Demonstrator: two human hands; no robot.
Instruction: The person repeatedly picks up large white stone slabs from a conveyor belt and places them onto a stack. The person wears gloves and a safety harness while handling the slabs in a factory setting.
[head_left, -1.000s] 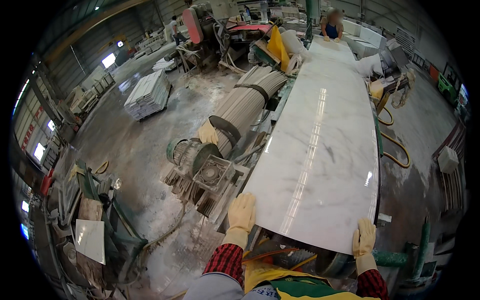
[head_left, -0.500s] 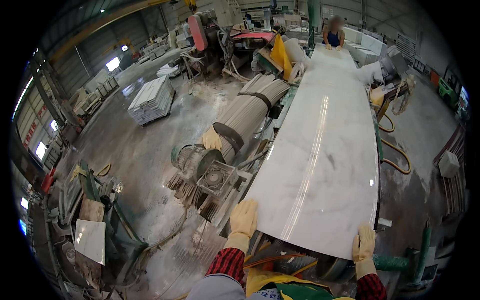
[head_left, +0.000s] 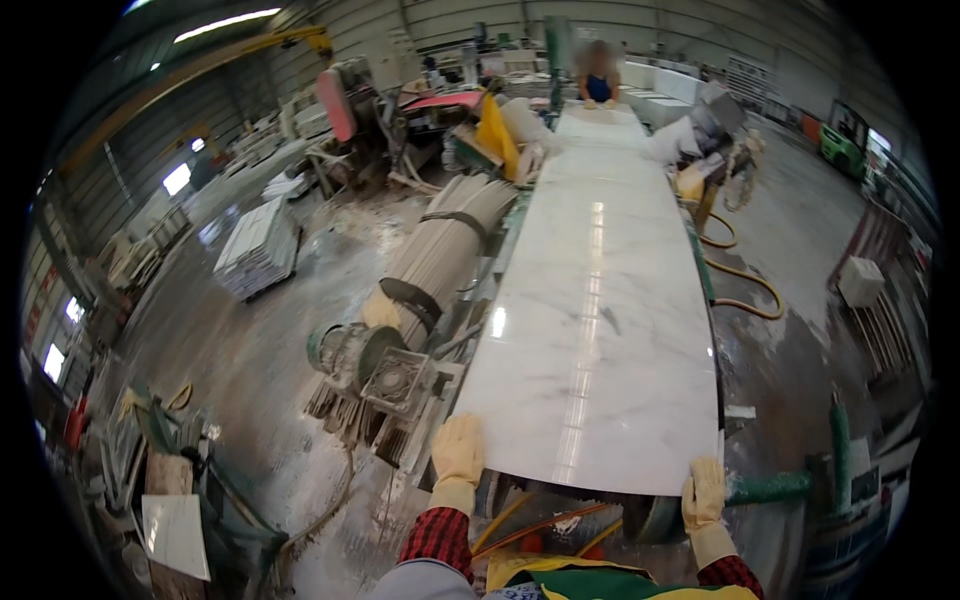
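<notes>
Head view: left hand (head_left: 458, 450) and right hand (head_left: 705, 492), gloved, fingers grasping near corners of white marble slab (head_left: 600, 330) lying flat on conveyor line. Risk: uneven push skews slab toward motor (head_left: 365, 360); fingers pinched underneath.

The long slab (head_left: 600, 300) looks like polished white marble with faint grey veins, smooth and glossy enough to mirror the ceiling lights. Both hands, left (head_left: 458, 450) and right (head_left: 705, 492), wear pale, matt cloth gloves; the sleeves (head_left: 437, 535) are red checked fabric. The motor (head_left: 370, 365) beside the slab is dull metal caked with dust. The floor (head_left: 260, 360) is rough concrete, wet and shiny in patches. The hose (head_left: 745, 290) looks like yellow rubber
</notes>
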